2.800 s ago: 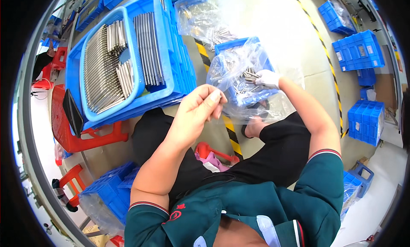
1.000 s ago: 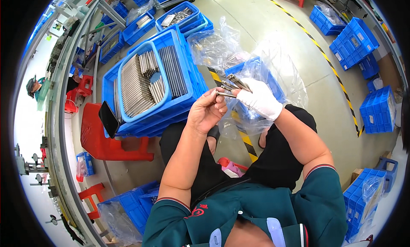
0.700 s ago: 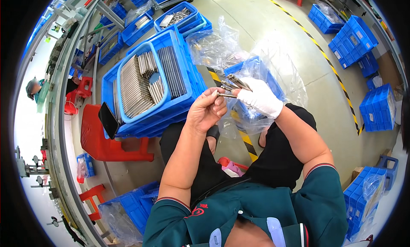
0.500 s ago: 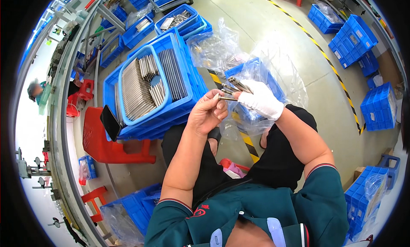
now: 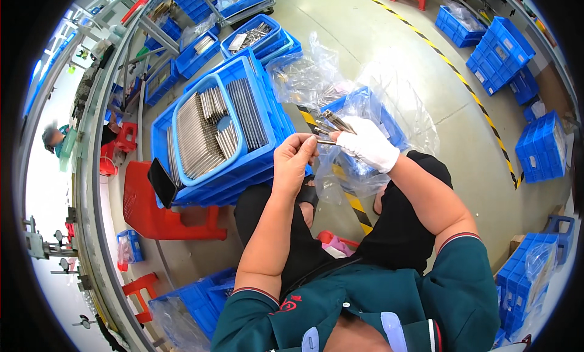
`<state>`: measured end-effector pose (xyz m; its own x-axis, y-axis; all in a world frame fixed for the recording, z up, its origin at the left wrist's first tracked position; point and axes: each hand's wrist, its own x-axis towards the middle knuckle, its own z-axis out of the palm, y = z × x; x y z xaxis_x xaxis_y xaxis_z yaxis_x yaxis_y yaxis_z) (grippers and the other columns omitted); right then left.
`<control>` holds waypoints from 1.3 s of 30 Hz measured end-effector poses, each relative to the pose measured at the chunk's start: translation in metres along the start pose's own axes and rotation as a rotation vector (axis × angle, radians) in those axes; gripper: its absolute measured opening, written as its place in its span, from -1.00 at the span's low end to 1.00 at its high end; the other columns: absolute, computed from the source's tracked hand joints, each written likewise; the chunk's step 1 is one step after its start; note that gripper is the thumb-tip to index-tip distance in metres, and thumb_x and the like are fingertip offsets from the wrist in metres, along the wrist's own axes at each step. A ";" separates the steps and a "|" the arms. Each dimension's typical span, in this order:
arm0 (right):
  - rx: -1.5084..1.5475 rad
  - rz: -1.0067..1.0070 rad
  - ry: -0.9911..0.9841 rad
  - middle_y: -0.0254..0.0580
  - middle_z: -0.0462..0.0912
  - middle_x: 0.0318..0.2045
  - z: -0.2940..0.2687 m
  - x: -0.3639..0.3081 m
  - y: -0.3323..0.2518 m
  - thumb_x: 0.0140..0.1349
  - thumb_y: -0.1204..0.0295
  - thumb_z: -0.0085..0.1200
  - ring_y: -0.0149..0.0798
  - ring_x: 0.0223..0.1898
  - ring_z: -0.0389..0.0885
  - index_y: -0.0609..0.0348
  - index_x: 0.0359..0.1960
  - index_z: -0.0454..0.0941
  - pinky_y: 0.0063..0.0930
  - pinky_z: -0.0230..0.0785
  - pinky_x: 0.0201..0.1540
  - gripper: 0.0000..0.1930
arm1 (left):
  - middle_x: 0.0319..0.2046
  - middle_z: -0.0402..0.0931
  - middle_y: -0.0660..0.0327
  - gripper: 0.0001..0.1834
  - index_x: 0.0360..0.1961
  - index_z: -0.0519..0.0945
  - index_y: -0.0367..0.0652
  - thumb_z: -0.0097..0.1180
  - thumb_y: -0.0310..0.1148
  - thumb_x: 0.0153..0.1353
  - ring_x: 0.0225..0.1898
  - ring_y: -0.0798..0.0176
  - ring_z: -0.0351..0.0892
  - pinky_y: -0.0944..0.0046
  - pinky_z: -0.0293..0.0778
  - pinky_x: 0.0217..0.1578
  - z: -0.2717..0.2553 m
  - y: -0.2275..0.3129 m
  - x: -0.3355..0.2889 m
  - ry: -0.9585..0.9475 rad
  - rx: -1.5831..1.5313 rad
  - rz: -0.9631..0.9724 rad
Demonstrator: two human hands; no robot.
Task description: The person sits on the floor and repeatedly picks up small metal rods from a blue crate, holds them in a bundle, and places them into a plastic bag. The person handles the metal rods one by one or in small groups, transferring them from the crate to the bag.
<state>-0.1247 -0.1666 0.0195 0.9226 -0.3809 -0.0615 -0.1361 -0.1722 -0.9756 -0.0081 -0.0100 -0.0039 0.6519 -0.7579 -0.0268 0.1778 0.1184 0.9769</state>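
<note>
My right hand (image 5: 370,146), in a white glove, is closed around a small bunch of short metal rods (image 5: 336,121) whose ends point to the upper left. One thin metal rod (image 5: 326,142) sticks out of the glove toward the left. My bare left hand (image 5: 293,162) pinches the free end of that rod between thumb and fingertips. To the left of my hands, a blue tray (image 5: 177,150) holds rows of metal rods (image 5: 201,136). It sits on a larger blue crate (image 5: 277,118) with longer dark rods (image 5: 245,108) along its right side.
Beyond my hands a blue crate (image 5: 389,118) lies under clear plastic bags (image 5: 304,72). A dark flat object (image 5: 160,183) leans at the tray's near left corner. A red stool (image 5: 143,200) stands left of the crates. Blue crates (image 5: 500,52) are stacked at the far right.
My left hand has turned and its fingers have closed further on the thin rod. My right hand still holds the bunch and has shifted slightly left. The whole view has tilted a little.
</note>
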 end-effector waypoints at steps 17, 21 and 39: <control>-0.336 -0.098 -0.021 0.00 0.50 -0.53 0.002 -0.008 -0.009 0.18 0.14 0.05 -0.03 -0.44 0.49 0.23 -0.40 0.50 -0.27 0.30 -0.36 -0.66 | -0.46 0.50 0.37 -0.80 -0.32 0.60 -0.29 0.20 -0.33 0.19 -0.41 0.56 0.34 0.51 0.24 -0.39 -0.003 0.009 -0.003 0.017 0.038 0.002; -0.433 -0.145 0.010 0.03 0.52 -0.52 0.007 -0.011 -0.012 0.17 0.16 0.05 0.05 -0.43 0.51 0.21 -0.41 0.49 -0.22 0.31 -0.36 -0.69 | -0.47 0.50 0.37 -0.80 -0.34 0.60 -0.30 0.21 -0.34 0.17 -0.42 0.55 0.34 0.49 0.25 -0.38 -0.006 0.012 -0.003 0.012 0.138 -0.030; -0.153 0.011 -0.187 -0.27 0.45 -0.60 0.000 -0.007 -0.006 0.19 0.20 0.07 -0.44 -0.50 0.34 0.27 -0.35 0.52 -0.46 0.25 -0.41 -0.69 | -0.58 0.39 0.37 -0.83 -0.36 0.57 -0.31 0.13 -0.38 0.23 -0.59 0.52 0.24 0.48 0.16 -0.55 -0.009 0.013 0.001 -0.019 -0.051 -0.106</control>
<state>-0.1309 -0.1631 0.0259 0.9696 -0.2112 -0.1235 -0.1863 -0.3105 -0.9321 0.0014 -0.0035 0.0068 0.6134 -0.7798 -0.1251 0.2826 0.0688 0.9568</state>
